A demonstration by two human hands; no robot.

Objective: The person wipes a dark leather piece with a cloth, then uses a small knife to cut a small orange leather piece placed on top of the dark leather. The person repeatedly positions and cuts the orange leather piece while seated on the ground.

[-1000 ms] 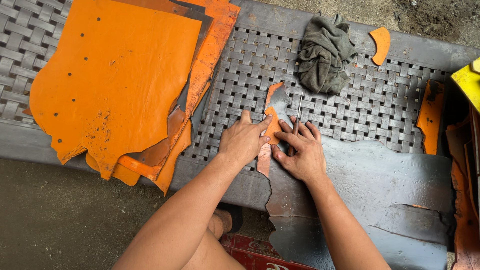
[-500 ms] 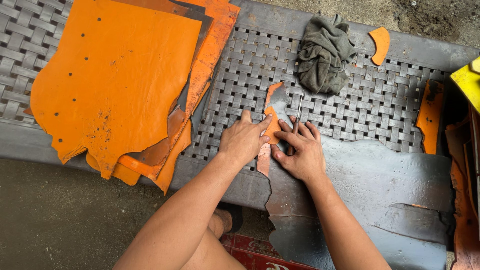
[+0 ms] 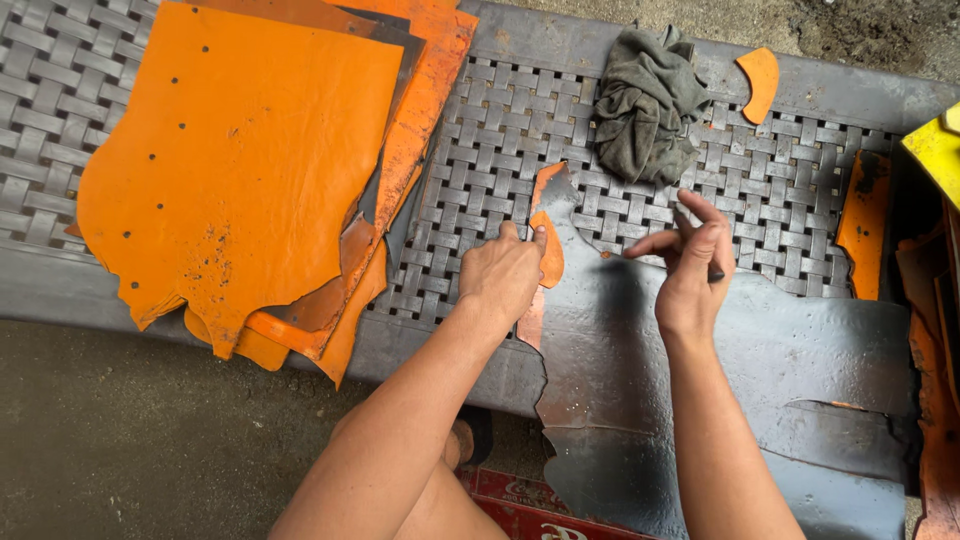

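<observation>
Here, left hand point(image 3: 505, 277) pinching small orange leather scrap point(image 3: 549, 250) on grey leather sheet point(image 3: 720, 350); right hand point(image 3: 690, 262) raised apart, gripping thin dark tool point(image 3: 714, 272).

I see a stack of orange leather sheets point(image 3: 240, 170) lying at the left of the woven grey surface point(image 3: 480, 130). A crumpled grey-green rag point(image 3: 645, 105) sits near the far edge, just beside a small curved orange offcut point(image 3: 760, 82). Another orange strip point(image 3: 862, 225) lies at the right, near a yellow object point(image 3: 938, 150).
</observation>
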